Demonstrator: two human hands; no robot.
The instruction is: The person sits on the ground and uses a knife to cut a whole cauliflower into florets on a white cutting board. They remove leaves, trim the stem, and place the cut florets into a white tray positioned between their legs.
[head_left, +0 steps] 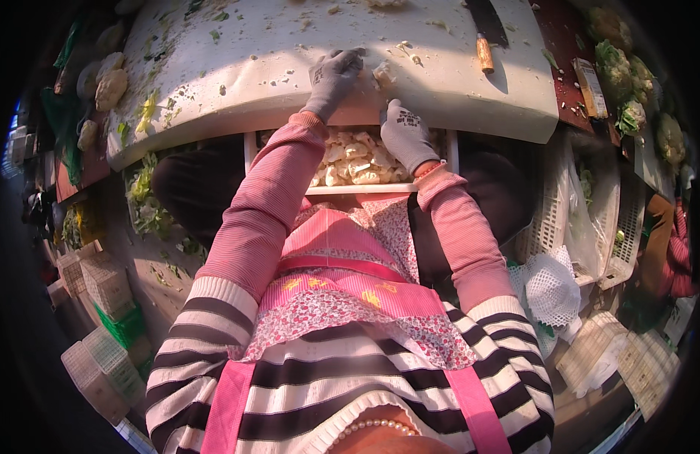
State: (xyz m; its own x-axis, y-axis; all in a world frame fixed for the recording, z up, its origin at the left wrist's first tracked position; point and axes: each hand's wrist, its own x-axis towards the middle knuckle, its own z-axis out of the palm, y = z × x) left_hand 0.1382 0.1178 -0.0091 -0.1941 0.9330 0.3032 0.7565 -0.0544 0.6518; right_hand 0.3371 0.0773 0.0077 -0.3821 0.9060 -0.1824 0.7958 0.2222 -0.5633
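Note:
My left hand [337, 79], in a grey work glove, rests at the front edge of the white tabletop [259, 51] with its fingers curled. A small, blurred piece of cauliflower [384, 75] shows just to its right. My right hand [407, 131], gloved alike, is nearer to me with the thumb pointing up; its other fingers are hidden. Whether either hand grips something cannot be seen. Under both hands, a white plastic crate [361, 189] sits between my knees, holding cut cauliflower florets [358, 162].
A cleaver with a wooden handle [484, 54] lies at the table's right. Leaf scraps and crumbs are scattered over the tabletop. Whole cauliflowers [111, 89] stand at far left, others [614, 68] at far right. White crates [546, 198] and a white foam net [551, 286] are beside me.

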